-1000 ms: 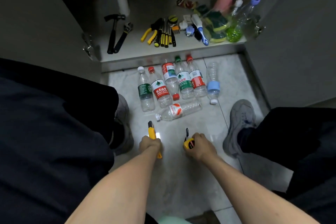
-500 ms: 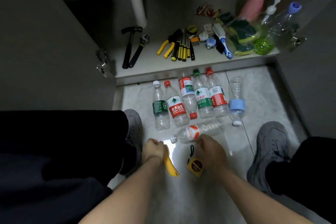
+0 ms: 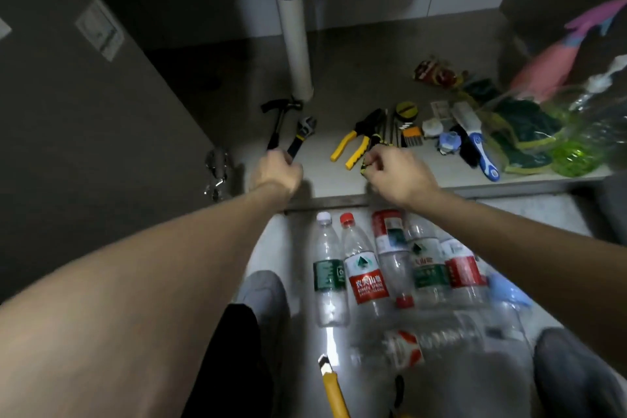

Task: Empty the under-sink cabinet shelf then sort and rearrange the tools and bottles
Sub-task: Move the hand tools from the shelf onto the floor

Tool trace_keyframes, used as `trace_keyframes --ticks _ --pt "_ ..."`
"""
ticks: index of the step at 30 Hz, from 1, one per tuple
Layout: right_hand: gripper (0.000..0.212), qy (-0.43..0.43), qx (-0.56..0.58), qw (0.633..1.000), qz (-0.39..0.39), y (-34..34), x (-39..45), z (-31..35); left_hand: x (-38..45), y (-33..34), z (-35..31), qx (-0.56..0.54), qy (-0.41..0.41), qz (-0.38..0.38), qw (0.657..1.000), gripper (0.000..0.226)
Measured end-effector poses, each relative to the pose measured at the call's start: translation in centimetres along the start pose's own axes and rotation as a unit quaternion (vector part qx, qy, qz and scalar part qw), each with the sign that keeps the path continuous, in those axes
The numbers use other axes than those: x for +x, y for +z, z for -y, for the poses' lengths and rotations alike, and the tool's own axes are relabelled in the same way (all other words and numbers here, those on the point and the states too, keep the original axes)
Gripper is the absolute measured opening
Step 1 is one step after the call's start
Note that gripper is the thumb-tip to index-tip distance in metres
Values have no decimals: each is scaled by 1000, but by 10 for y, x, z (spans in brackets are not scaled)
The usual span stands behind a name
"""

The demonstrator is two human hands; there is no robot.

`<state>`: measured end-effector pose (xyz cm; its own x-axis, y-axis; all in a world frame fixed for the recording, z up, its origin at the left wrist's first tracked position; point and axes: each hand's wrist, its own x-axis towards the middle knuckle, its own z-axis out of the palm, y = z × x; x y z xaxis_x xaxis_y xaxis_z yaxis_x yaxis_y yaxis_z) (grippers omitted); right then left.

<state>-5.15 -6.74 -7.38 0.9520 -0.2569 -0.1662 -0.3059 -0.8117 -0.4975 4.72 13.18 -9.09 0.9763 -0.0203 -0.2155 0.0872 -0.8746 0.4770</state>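
Two hands are at work on the cabinet shelf (image 3: 322, 180), both reaching forward over its front edge. Left hand (image 3: 276, 173) is curled round the lower handles of the hammer (image 3: 279, 119) and the adjustable wrench (image 3: 303, 136), which lie side by side just ahead of it; whether it grips one or both cannot be told. Right hand (image 3: 395, 171) is curled over the near ends of the yellow-and-black screwdrivers (image 3: 386, 132), apparently pinching their handles. The pliers (image 3: 356, 142) lie just to the left of this hand, not visibly held.

Beyond the right hand and further right, the shelf carries a tape measure (image 3: 407, 110), a small comb-like piece, a brush (image 3: 475, 142), green scouring pads (image 3: 522, 132), a bottle of green liquid (image 3: 583, 146) and pink gloves (image 3: 556, 64). A white drain pipe (image 3: 295, 51) stands behind the left hand.

Nearer the person than both hands, on the floor (image 3: 559, 214), six water bottles (image 3: 364, 275) lie in a row, a seventh lies crosswise nearer still, and a yellow utility knife (image 3: 334, 390) rests closest of all.

Assessment: the emptying step is in hand and roughly half done; sorting has not visibly begun. Next move calls for lifting the gripped tools clear of the shelf lip and setting them on the floor beside the knife, clear of the bottles. A loose bundle of screwdrivers may slip; a firm grip is advised.
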Motion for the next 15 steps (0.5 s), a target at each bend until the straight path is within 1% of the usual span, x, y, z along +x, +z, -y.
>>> trace_keyframes --ticks 3,5,7,9,12,15 --pt "20 -12 11 1000 10 5 40 15 54 -13 5 57 -4 -11 998 30" --pt "15 -20 6 1000 16 19 60 25 73 -11 21 64 -18 16 998 37" --pt "14 -18 -10 1000 19 36 77 34 80 -2 41 58 -27 46 997 45" --pt "25 -13 -27 999 13 53 91 45 78 10 55 48 -23 39 998 45" --pt "36 -23 -54 998 21 72 111 63 74 20 61 20 -16 1 1000 42" --pt "44 -29 -75 996 23 83 129 79 74 22 63 1 -18 23 1000 34"
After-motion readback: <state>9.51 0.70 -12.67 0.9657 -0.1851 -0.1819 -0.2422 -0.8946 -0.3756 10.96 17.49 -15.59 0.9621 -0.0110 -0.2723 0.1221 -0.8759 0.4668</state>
